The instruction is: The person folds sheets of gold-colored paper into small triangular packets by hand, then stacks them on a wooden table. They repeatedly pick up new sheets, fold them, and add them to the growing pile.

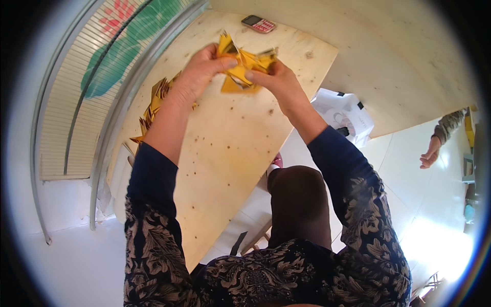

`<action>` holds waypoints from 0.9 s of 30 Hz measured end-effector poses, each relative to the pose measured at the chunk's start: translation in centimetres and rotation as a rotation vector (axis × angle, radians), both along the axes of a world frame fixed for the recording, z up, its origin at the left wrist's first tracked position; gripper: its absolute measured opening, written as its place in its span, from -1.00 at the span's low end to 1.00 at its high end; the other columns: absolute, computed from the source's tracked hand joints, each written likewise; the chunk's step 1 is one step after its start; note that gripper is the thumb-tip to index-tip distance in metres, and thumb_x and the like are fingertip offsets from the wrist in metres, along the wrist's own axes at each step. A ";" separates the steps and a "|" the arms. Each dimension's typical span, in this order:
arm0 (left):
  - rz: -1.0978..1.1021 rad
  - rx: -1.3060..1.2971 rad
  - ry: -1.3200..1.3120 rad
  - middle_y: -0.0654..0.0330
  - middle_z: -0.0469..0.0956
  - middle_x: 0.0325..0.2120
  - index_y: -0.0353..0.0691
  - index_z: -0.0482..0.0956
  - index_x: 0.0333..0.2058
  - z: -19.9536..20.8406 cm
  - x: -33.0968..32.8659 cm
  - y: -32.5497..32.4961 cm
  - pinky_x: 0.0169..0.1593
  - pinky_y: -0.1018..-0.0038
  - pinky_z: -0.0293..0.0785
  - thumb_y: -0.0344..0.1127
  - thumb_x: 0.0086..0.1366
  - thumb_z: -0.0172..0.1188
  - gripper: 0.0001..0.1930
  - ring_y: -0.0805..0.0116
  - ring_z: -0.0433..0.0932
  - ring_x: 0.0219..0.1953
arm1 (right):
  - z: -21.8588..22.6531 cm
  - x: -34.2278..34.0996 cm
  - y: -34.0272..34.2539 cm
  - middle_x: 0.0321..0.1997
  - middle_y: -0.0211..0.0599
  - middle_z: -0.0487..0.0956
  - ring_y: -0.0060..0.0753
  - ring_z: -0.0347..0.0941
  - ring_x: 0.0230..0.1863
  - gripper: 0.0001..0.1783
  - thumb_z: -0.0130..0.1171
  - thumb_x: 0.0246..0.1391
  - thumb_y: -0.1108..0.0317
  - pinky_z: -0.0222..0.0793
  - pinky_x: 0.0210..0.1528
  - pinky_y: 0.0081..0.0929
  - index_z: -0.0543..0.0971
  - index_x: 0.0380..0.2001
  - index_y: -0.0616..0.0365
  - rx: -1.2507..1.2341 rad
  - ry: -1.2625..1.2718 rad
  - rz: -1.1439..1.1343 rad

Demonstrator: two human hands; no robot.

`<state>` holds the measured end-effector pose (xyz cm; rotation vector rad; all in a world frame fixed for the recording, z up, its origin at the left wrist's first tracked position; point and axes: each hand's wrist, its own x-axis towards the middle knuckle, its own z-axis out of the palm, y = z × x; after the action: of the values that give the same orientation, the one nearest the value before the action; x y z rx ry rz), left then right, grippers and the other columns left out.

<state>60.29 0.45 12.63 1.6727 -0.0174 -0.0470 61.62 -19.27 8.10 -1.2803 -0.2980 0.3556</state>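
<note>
A gold folded paper [249, 61] was held just above the far part of the worktop [230, 148], between the two hands. Its left side was pinched by the left hand [207, 66], with the thumb laid on the front, and its right side by the right hand [279, 84] in the same way; how the fingers behind were set could not be told. By this two-sided grip, it seemed, the loose flaps were kept from springing apart and the piece was kept steady. More gold pieces [152, 108] were heaped along the left edge, partly covered by the left forearm, probably so that the middle was left free for the hands. A phone [259, 24] had been laid near the far edge, apart from the paper, likely to be out of the way.

The worktop was made of pale wood, marked with dark specks. On its left stood a ribbed panel [56, 128] painted with a green leaf and a pink flower. Beyond the right edge, a whitish see-through container [345, 115] was seen above the pale tiled floor [399, 163], and farther right another person's hand [431, 152] was shown, well apart from the work.
</note>
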 end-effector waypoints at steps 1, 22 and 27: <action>0.002 -0.035 -0.005 0.18 0.52 -0.24 -0.35 0.41 -0.09 0.3 -1.6 -1.4 -0.04 0.52 0.41 -0.28 0.04 0.35 -0.52 0.43 0.50 -0.18 | 0.6 -1.2 -1.2 -0.22 -0.25 0.53 -0.49 0.43 -0.21 -0.35 0.45 -0.20 0.18 0.36 -0.09 -0.53 0.45 -0.09 0.34 0.024 -0.017 0.003; 0.456 0.385 -0.015 0.21 0.52 -0.16 -0.21 0.46 -0.01 -9.0 -25.1 5.0 -0.04 0.52 0.40 -0.23 0.21 0.19 -0.61 0.42 0.48 -0.13 | -5.5 -15.3 -1.0 -0.32 -0.35 0.59 -0.57 0.46 -0.31 -0.55 0.39 -0.18 0.25 0.36 -0.20 -0.60 0.57 -0.20 0.25 -0.412 -0.102 0.401; 0.344 0.767 -0.107 0.14 0.52 -0.18 -0.16 0.46 0.00 -13.5 -25.9 3.4 -0.08 0.44 0.45 -0.24 0.15 0.23 -0.58 0.35 0.49 -0.13 | -7.3 -16.1 -3.4 -0.31 -0.35 0.59 -0.56 0.46 -0.29 -0.61 0.38 -0.16 0.30 0.34 -0.14 -0.61 0.58 -0.23 0.22 -0.420 -0.146 0.478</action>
<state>34.36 3.88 -0.92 2.4187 0.2336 0.3348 45.50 -22.66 0.83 -1.6473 -0.6853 0.7625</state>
